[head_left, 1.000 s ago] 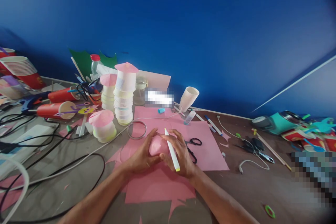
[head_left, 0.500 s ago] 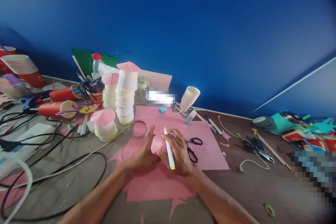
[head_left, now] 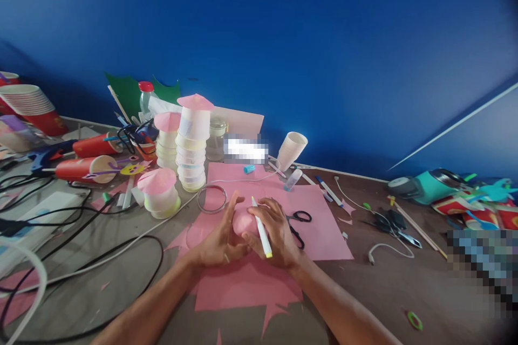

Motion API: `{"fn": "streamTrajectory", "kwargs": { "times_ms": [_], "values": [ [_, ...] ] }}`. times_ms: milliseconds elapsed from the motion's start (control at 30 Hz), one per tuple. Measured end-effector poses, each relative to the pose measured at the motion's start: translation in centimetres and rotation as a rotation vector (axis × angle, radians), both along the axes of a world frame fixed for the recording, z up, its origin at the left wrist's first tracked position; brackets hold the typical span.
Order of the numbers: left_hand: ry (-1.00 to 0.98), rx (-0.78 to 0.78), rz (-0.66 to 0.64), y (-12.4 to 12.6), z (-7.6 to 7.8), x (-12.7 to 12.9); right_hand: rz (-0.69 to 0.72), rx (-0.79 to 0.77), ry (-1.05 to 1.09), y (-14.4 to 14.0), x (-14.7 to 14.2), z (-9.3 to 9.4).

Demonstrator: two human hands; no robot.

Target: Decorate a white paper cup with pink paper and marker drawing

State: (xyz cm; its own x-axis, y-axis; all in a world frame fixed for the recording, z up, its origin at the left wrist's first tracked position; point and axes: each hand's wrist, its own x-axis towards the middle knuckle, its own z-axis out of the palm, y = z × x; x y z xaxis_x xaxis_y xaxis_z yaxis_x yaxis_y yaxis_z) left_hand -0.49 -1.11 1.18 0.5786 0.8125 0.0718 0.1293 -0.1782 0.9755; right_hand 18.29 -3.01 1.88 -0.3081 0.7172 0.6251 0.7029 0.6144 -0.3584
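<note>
Between my hands sits a small pink paper cone [head_left: 244,223], resting low over the pink paper sheets [head_left: 246,285]. My left hand [head_left: 224,237] is curled round the cone's left side, thumb and fingers against it. In my right hand [head_left: 279,232] lies a white marker with a yellow end [head_left: 262,232], its tip pointing away from me; the thumb of that hand also presses on the cone. Black-handled scissors [head_left: 300,221] lie just right of my right hand, partly covered by it.
Left stand a tall stack of white cups with a pink roof [head_left: 193,140] and a shorter roofed one [head_left: 159,194]. Black cables [head_left: 157,269] loop across the left. Behind are tilted white cups [head_left: 292,150]; keys [head_left: 390,223] and a teal bottle [head_left: 435,186] lie right.
My hands have stayed almost in place around the cone. The marker's yellow end has swung slightly right, and the whole view has shifted a little.
</note>
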Motion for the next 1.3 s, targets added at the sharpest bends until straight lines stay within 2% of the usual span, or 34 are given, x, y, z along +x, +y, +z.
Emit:
{"fn": "streamTrajectory", "kwargs": {
  "times_ms": [67, 200, 333, 700, 867, 1067, 1167, 1300],
  "values": [
    [-0.033, -0.108, -0.071, 0.2, -0.1, -0.4, 0.001, 0.007, 0.002, 0.0, 0.0, 0.1],
    [-0.067, -0.002, -0.043, 0.7, -0.3, -0.8, -0.001, 0.003, 0.027, 0.1, 0.0, 0.4],
    [-0.080, -0.063, -0.042, 0.8, -0.3, -0.2, 0.027, 0.013, 0.049, 0.1, 0.1, 0.4],
    [-0.029, 0.021, -0.027, 0.6, -0.1, 0.1, 0.024, 0.065, 0.022, 0.2, 0.3, -0.3],
    [-0.007, -0.001, -0.013, 0.3, 0.3, 0.0, 0.003, 0.087, 0.002, 0.1, 0.3, -0.8],
    [0.003, 0.041, 0.008, 0.6, -0.6, 0.3, 0.017, 0.064, -0.007, 0.0, 0.9, -0.6],
    [0.078, 0.067, 0.027, 0.8, -1.1, 0.3, 0.071, -0.014, 0.116, -0.3, 1.8, 0.2],
    [0.127, 0.123, 0.031, 0.9, -1.2, 0.3, 0.053, -0.072, 0.504, -1.2, 2.3, 0.8]
  ]
}}
